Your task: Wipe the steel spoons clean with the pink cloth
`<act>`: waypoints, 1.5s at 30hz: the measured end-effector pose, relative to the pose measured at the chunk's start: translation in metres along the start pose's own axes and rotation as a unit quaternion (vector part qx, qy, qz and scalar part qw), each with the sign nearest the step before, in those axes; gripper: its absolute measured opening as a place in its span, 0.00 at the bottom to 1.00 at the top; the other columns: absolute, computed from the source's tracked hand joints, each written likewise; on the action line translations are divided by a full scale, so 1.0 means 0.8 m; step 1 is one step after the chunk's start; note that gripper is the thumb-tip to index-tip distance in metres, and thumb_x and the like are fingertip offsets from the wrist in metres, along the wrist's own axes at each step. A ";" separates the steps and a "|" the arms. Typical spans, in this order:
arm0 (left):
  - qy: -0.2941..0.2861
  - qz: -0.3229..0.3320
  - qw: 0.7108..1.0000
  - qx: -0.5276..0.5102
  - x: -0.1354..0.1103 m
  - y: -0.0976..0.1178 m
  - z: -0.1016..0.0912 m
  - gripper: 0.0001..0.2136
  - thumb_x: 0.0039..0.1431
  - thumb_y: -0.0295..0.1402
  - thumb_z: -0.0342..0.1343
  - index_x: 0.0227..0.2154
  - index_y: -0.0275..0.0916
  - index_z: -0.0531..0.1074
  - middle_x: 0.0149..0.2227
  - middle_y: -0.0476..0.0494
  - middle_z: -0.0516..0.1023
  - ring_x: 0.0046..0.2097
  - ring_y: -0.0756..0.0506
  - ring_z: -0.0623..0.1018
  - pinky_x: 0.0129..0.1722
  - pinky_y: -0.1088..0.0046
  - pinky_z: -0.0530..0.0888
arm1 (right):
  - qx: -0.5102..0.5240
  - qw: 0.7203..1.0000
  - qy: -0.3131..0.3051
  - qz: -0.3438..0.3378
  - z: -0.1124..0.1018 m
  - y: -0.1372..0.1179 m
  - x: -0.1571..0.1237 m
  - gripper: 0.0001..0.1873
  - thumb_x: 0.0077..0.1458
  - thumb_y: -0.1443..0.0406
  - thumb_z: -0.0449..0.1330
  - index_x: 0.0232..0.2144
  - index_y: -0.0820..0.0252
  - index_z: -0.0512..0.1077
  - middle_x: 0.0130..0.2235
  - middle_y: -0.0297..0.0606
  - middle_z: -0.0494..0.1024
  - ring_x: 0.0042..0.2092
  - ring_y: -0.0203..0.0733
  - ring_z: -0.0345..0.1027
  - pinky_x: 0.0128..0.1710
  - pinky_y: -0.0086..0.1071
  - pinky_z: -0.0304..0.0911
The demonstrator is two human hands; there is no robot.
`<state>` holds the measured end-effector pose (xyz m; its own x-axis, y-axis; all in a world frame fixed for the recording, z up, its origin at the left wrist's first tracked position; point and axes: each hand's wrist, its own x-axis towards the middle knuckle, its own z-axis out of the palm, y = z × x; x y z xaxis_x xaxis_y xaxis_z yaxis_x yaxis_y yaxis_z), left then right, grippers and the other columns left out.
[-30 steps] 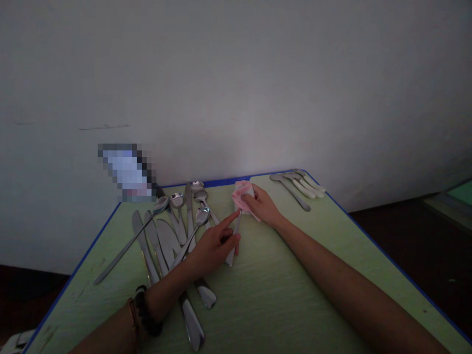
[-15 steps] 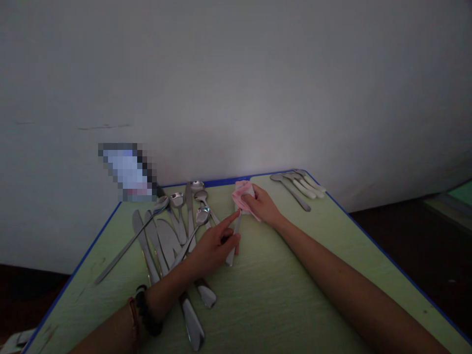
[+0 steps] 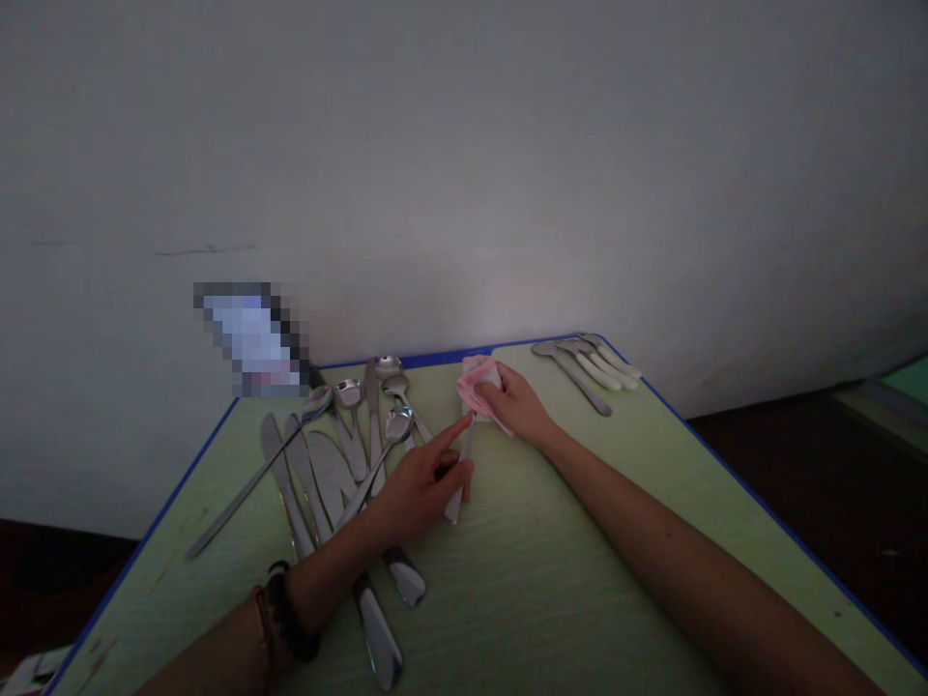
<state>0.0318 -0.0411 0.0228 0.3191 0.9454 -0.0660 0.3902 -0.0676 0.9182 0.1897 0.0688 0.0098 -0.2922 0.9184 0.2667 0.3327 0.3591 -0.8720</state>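
Observation:
My left hand (image 3: pixel 424 483) is closed on the flat metal handle (image 3: pixel 468 443) of a piece of cutlery, its index finger stretched along toward the far end. A folded pink cloth (image 3: pixel 478 380) is pinched in my right hand (image 3: pixel 516 406) and wraps that far end. The cloth hides the head, so I cannot tell whether it is a spoon or a fork. Left of my hands lies a loose pile of cutlery, with a table knife (image 3: pixel 279 464), a spoon (image 3: pixel 398 423) and several others, partly covered by my left forearm.
At the far right of the green table (image 3: pixel 565 580) lie a metal spoon (image 3: pixel 580 377) and several white-handled pieces of cutlery (image 3: pixel 598 367). A blurred-out device (image 3: pixel 250 338) stands at the back left. Behind the blue table edge rises a grey wall (image 3: pixel 464 174).

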 end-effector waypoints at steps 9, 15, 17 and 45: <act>-0.004 -0.005 1.000 -0.022 0.001 0.002 0.000 0.28 0.60 0.34 0.47 0.63 0.33 0.52 0.22 0.55 0.71 0.21 0.54 0.62 0.23 0.80 0.60 | 0.002 1.000 0.004 0.003 0.000 -0.002 -0.001 0.15 0.49 0.65 0.52 0.38 0.63 0.71 0.34 0.36 0.75 0.34 0.38 0.65 0.36 0.31 0.60; 0.022 -0.010 0.997 -0.071 -0.002 0.006 0.002 0.33 0.60 0.33 0.47 0.65 0.34 0.40 0.21 0.56 0.71 0.20 0.54 0.63 0.22 0.80 0.59 | 0.008 1.000 -0.011 -0.004 -0.001 -0.008 -0.003 0.15 0.48 0.65 0.53 0.38 0.62 0.72 0.33 0.35 0.75 0.33 0.37 0.64 0.35 0.30 0.61; 0.026 -0.006 0.997 -0.079 -0.002 0.006 0.003 0.35 0.59 0.31 0.48 0.65 0.35 0.36 0.21 0.56 0.71 0.20 0.54 0.63 0.22 0.80 0.59 | 0.001 1.000 -0.014 -0.006 -0.002 -0.011 -0.003 0.14 0.48 0.65 0.53 0.37 0.62 0.72 0.32 0.34 0.75 0.32 0.37 0.63 0.35 0.30 0.60; -0.006 0.002 1.000 -0.006 -0.003 0.008 0.000 0.34 0.57 0.29 0.47 0.65 0.35 0.42 0.24 0.55 0.75 0.21 0.54 0.61 0.23 0.80 0.59 | 0.206 0.970 -0.121 0.040 -0.006 -0.009 -0.004 0.06 0.45 0.64 0.56 0.27 0.62 0.67 0.27 0.31 0.69 0.29 0.33 0.61 0.29 0.26 0.57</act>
<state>0.0333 -0.0440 0.0286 0.3316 0.9410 -0.0674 0.3778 -0.0669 0.9235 0.1923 0.0642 0.0176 -0.4995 0.8565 0.1302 -0.0097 0.1448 -0.9894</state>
